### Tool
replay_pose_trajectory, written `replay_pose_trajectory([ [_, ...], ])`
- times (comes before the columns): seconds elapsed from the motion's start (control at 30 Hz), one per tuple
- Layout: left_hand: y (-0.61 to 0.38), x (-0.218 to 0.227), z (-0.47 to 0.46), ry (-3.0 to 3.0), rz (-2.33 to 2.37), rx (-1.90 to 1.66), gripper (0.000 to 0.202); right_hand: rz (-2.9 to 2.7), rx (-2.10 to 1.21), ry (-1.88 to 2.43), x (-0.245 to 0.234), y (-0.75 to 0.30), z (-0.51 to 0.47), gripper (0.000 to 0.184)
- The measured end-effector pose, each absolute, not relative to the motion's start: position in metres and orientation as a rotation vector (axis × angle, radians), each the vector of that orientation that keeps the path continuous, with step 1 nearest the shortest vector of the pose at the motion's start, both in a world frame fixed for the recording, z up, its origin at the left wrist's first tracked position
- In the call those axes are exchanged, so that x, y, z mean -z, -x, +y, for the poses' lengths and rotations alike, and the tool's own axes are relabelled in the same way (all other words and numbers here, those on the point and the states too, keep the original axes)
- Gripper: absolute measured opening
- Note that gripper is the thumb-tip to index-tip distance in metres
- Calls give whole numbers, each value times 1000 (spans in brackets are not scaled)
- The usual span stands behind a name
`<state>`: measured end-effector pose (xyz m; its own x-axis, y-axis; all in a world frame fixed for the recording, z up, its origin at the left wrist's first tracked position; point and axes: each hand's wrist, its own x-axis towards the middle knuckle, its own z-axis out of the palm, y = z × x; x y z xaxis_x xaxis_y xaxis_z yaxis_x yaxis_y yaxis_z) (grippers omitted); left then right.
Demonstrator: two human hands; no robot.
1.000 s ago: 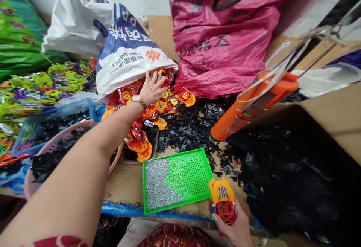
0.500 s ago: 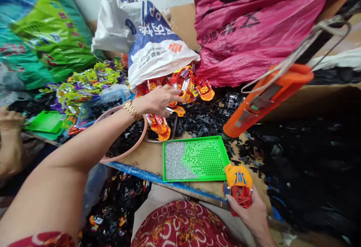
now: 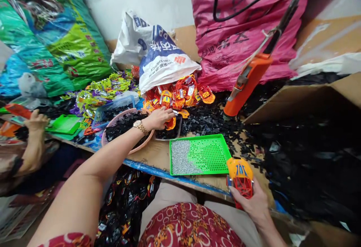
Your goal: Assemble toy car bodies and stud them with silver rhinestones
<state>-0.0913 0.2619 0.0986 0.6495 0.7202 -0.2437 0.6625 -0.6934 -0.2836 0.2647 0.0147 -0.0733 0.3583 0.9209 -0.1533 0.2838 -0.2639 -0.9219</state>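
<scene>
My left hand, with a gold watch on its wrist, reaches over a pink bowl of black parts and closes on an orange toy shell at the foot of a pile of orange and red toy shells. That pile spills from a white and blue sack. My right hand sits low at the table's near edge, gripping an orange and red toy car body. Between my hands lies a green perforated tray with several small silver screws heaped on its left half.
An orange powered screwdriver hangs on a cable over heaps of black plastic parts. A pink sack stands behind. Yellow and purple toy parts lie at left, where another person's hand rests by a green tray.
My left hand drew back from the sack's mouth to the pile's near edge and closed on a shell. The view swung left, bringing the other person's hand into sight. My right hand kept its hold.
</scene>
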Motion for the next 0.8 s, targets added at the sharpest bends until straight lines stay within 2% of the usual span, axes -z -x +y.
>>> replay_pose_trajectory([
  [0.13, 98, -114, 291, 2661, -1270, -302, 65, -1060, -913, 1787, 73, -265, 14, 57],
  [0.37, 85, -104, 357, 2520, -1536, -145, 85, -1035, -839, 1785, 59, -254, 11, 46],
  [0.57, 53, -65, 365, 2367, -1688, -59, 68, -1037, -832, 1804, 63, -256, 11, 47],
  [0.63, 46, -59, 362, 2340, -1735, -59, 69, -1062, -861, 1808, 66, -260, 11, 47],
  [0.8, 49, -87, 365, 2437, -1759, -188, 100, -1013, -877, 1754, 70, -264, 11, 48],
])
